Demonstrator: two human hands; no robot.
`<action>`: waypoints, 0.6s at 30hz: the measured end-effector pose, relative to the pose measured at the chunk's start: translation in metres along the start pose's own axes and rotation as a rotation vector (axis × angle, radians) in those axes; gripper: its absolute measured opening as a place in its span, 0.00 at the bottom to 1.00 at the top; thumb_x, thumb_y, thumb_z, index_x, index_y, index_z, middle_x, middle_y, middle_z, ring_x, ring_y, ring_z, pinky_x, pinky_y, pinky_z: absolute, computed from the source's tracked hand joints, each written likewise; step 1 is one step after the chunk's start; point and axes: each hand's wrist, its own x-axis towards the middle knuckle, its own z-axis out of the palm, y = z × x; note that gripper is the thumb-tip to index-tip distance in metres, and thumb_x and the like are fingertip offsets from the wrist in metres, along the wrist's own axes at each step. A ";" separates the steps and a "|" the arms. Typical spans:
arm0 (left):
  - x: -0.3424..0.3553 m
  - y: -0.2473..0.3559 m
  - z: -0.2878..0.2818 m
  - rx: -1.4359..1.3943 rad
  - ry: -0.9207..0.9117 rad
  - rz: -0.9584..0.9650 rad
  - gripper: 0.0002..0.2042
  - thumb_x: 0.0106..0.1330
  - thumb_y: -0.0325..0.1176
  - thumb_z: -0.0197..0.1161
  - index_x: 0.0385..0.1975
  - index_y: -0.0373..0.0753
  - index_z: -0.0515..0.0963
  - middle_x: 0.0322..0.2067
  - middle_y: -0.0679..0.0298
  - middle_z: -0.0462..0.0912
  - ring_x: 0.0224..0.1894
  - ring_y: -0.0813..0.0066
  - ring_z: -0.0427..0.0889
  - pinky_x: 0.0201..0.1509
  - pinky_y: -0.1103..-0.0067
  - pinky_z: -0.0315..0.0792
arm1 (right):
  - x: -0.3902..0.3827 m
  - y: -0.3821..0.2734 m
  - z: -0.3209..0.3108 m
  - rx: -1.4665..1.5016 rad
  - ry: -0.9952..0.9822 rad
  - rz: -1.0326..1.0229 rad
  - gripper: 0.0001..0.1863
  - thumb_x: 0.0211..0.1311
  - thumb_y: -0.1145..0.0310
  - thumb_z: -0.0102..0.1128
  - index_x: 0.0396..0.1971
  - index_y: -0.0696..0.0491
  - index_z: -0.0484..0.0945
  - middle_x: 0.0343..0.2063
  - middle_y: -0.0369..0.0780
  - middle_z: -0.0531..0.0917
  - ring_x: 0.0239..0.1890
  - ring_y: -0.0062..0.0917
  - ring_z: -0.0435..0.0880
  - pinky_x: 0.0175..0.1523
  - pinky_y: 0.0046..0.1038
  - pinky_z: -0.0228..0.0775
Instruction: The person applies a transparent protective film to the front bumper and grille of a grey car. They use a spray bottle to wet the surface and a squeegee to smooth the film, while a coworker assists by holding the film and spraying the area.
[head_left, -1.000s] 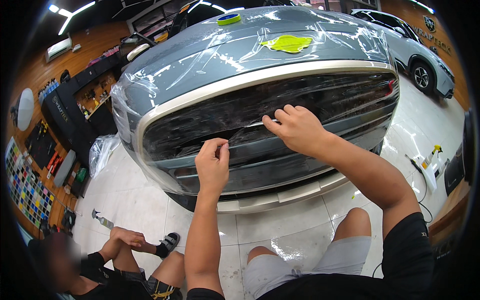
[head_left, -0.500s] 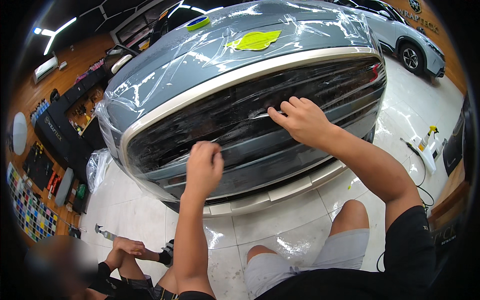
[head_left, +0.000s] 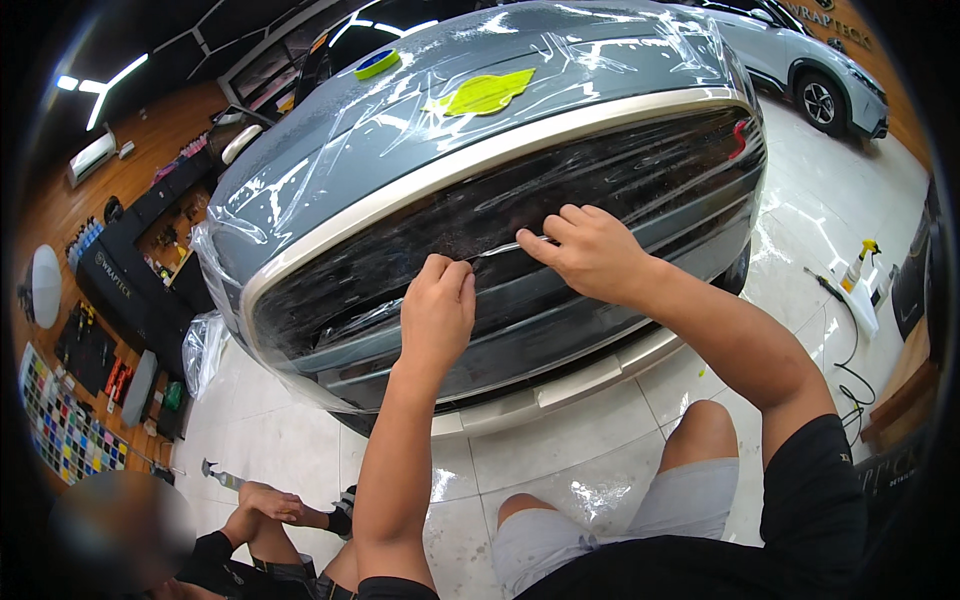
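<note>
A grey-blue car [head_left: 340, 170] stands before me, its bodywork covered in clear film. A pale band frames a dark, glossy panel [head_left: 390, 230] with several horizontal bars. Both my hands are at this panel. My left hand [head_left: 437, 312] is closed, thumb and fingers pinched together near the middle. To its right, my right hand [head_left: 590, 250] pinches the clear film [head_left: 497, 249], whose pale edge runs taut between the two hands. What lies inside the left fingertips is mostly hidden, but the film edge reaches them.
On the car lie a lime-green cut piece [head_left: 486, 92] and a tape roll [head_left: 377, 65]. At lower left sits another person, hands [head_left: 268, 501] folded on a knee, beside a spray bottle [head_left: 221, 475]. Another spray bottle [head_left: 857, 265] and a cable [head_left: 850, 370] are at right, below a parked white car [head_left: 800, 65].
My left hand has moved up and right, closer to the right hand, and now meets the film edge. My right hand has shifted slightly left. The view has moved a little.
</note>
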 end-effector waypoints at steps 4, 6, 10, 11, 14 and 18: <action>-0.001 0.004 0.006 0.006 0.056 0.023 0.03 0.59 0.25 0.61 0.30 0.35 0.79 0.28 0.60 0.77 0.33 0.60 0.77 0.39 0.69 0.70 | 0.000 0.002 0.004 0.001 0.022 -0.007 0.20 0.50 0.71 0.56 0.46 0.50 0.78 0.25 0.35 0.73 0.30 0.26 0.73 0.36 0.27 0.66; -0.002 0.004 0.007 0.028 0.070 0.036 0.02 0.59 0.25 0.61 0.30 0.35 0.79 0.27 0.60 0.76 0.33 0.60 0.77 0.38 0.69 0.69 | 0.000 0.002 0.006 0.002 0.022 -0.010 0.19 0.50 0.71 0.56 0.46 0.50 0.78 0.25 0.35 0.73 0.30 0.26 0.73 0.36 0.27 0.66; -0.003 0.010 0.002 0.035 0.065 0.017 0.02 0.58 0.25 0.61 0.29 0.36 0.79 0.27 0.60 0.76 0.31 0.61 0.76 0.37 0.69 0.68 | -0.002 0.006 0.003 -0.036 0.030 -0.026 0.15 0.53 0.69 0.56 0.42 0.50 0.78 0.25 0.35 0.76 0.29 0.27 0.75 0.34 0.27 0.66; -0.004 0.010 0.001 0.028 0.057 0.010 0.02 0.58 0.25 0.61 0.29 0.36 0.79 0.27 0.60 0.76 0.31 0.61 0.76 0.37 0.69 0.68 | -0.005 0.010 0.002 -0.047 0.020 -0.025 0.15 0.53 0.69 0.56 0.42 0.50 0.78 0.25 0.35 0.76 0.29 0.26 0.75 0.34 0.27 0.66; -0.007 0.010 -0.001 -0.020 0.036 0.010 0.02 0.58 0.24 0.61 0.29 0.35 0.79 0.26 0.59 0.76 0.31 0.61 0.76 0.36 0.70 0.68 | -0.015 0.022 -0.007 -0.083 -0.009 -0.014 0.15 0.53 0.68 0.56 0.43 0.49 0.78 0.25 0.35 0.75 0.30 0.26 0.75 0.35 0.27 0.66; -0.010 0.012 -0.003 -0.133 -0.004 0.006 0.03 0.57 0.22 0.61 0.31 0.33 0.78 0.27 0.58 0.77 0.28 0.62 0.76 0.35 0.72 0.70 | -0.037 0.044 -0.012 -0.078 -0.007 0.008 0.20 0.50 0.72 0.56 0.46 0.50 0.77 0.25 0.35 0.72 0.31 0.26 0.73 0.37 0.28 0.67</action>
